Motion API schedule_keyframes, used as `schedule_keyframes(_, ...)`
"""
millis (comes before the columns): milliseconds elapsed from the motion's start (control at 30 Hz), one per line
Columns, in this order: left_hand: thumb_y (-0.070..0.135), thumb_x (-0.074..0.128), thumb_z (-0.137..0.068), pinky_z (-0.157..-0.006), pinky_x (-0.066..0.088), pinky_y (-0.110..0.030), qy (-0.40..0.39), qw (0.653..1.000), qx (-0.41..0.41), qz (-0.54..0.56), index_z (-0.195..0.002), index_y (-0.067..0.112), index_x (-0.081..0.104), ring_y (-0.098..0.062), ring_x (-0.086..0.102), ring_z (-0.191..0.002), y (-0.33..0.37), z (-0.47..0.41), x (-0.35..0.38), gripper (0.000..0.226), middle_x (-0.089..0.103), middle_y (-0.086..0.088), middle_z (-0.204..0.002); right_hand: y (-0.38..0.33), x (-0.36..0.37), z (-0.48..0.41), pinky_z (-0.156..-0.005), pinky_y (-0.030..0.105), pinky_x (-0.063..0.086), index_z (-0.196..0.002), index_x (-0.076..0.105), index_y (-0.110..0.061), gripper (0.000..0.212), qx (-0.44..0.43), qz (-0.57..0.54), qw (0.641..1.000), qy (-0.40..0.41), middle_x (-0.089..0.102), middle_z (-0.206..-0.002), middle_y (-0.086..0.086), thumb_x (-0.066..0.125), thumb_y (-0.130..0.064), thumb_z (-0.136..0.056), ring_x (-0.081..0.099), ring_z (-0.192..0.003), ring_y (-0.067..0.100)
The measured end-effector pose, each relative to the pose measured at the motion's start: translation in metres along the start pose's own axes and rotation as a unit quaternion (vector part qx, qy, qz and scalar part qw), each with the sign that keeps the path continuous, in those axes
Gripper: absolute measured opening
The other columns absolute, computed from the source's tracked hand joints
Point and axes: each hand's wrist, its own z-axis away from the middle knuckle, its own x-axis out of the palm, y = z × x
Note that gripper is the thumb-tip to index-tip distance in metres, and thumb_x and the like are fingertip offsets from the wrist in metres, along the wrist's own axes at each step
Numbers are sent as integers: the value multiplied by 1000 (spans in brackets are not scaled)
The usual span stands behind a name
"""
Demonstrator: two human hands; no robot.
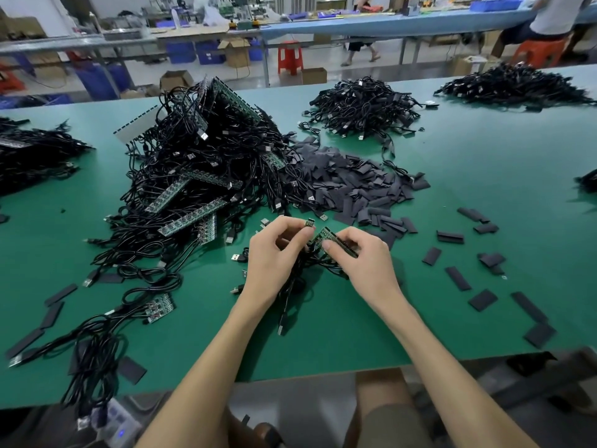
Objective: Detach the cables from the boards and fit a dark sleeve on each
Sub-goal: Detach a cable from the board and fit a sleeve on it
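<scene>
Gripping with both hands over my desk [323, 347] | left hand [276, 257] pinches a small board piece [310, 223], cables [295, 287] bunched beneath | right hand [366, 258] clasps the board strip [328, 239] | sleeve pile [349, 185] just beyond | board-and-cable heap [200, 169] far left

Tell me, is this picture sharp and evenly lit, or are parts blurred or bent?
Head view: the left hand, the right hand and the board strip they grip are sharp; the far benches look soft; light is even, with faint shadows on the green table; the black cable heap loses detail; the wide lens bends the table's edges.
</scene>
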Motion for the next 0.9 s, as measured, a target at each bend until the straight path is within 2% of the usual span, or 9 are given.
schedule_keyframes(133,15,71,-95,-67,53,-31,9,998,-20,57,-96,11,74,-16,66,-67,13,-2,-9,6,75,-4,-81,3,1,-2,-72,29,51,-88,69,-29,8,23,-3,1000,13,72,-79,-4,75,-32,-92,64,-75,14)
schedule_keyframes(267,16,68,-97,-64,54,-28,31,989,-6,144,-101,9,74,-18,63,-66,47,-7,-36,10,74,-7,-85,3,2,-2,-61,21,49,-82,63,-32,16,25,6,999,48,68,-72,-8,73,-28,-93,61,-67,10)
schedule_keyframes(367,17,65,-99,-56,48,-24,32,974,5,226,-103,12,74,-13,54,-59,73,-13,-54,12,70,-2,-85,4,1,-3,-73,27,50,-82,58,-34,19,43,29,997,60,65,-75,-13,71,-29,-95,62,-79,8)
schedule_keyframes(433,20,65,-99,-50,44,-23,1,971,-7,238,-103,13,75,-10,50,-54,80,-17,-58,13,70,-1,-85,5,0,-3,-83,33,52,-92,62,-29,10,58,32,997,40,68,-87,-11,71,-32,-96,64,-94,14)
schedule_keyframes(500,23,67,-97,-44,41,-21,-71,972,-46,221,-102,14,76,-8,49,-51,78,-19,-50,13,72,-3,-89,4,0,-3,-88,35,54,-101,67,-19,17,63,30,997,21,71,-94,-6,72,-34,-95,66,-99,18)
schedule_keyframes(567,19,67,-98,-41,39,-20,-135,964,-96,209,-100,10,75,-9,48,-49,69,-17,-28,13,71,-6,-90,2,-1,-4,-84,27,54,-102,68,-19,20,60,17,998,12,73,-93,-8,75,-36,-93,69,-93,10)
schedule_keyframes(667,14,66,-98,-41,40,-23,-145,953,-164,207,-97,-1,72,-15,47,-49,51,-7,9,17,65,-16,-85,-2,-1,-3,-72,15,50,-101,69,-23,10,39,19,999,-13,74,-88,-13,73,-28,-94,68,-84,-5)
schedule_keyframes(800,12,65,-99,-49,51,-27,-108,953,-203,195,-100,-8,70,-17,55,-54,36,0,27,20,69,-14,-81,1,-4,-2,-75,39,53,-95,70,-6,17,36,-39,997,-63,70,-69,-8,55,-12,-100,66,-67,14)
schedule_keyframes(900,12,70,-95,-59,58,-37,-84,975,-165,119,-93,-2,71,-20,61,-61,35,-7,24,15,71,-12,-80,1,-5,-3,-82,54,53,-89,69,-5,22,35,-85,990,-103,70,-74,2,48,-7,-95,63,-76,20)
